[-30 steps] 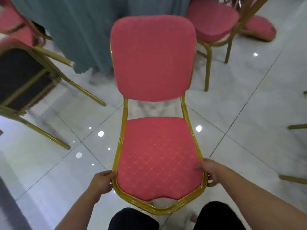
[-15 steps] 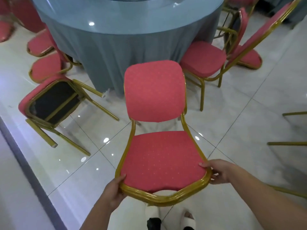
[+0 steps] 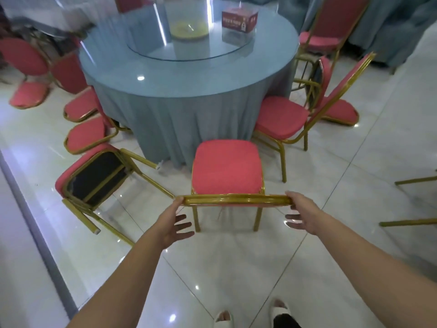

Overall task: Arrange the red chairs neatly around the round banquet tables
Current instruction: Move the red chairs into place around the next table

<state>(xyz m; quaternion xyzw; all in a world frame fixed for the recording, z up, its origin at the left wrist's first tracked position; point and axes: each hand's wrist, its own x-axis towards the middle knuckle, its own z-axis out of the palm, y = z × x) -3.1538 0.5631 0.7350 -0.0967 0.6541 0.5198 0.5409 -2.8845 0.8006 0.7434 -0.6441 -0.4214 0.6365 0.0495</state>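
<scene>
While both arms reach forward, the person holds a red chair by the two ends of its gold frame edge, which runs level between the hands. The left hand has its thumb up against the left end, the other fingers spread loose below and gripping nothing; the right hand rests its thumb on the right end, fingers likewise loose underneath. This chair stands on the pale tiled floor at the near side of the round banquet table, just short of the blue-grey skirt. To its left a toppled chair lies with its dark underside showing. To the right another chair stands beside the table. On the table's glass turntable far back sits a red box. White slippers show at the near edge.
</scene>
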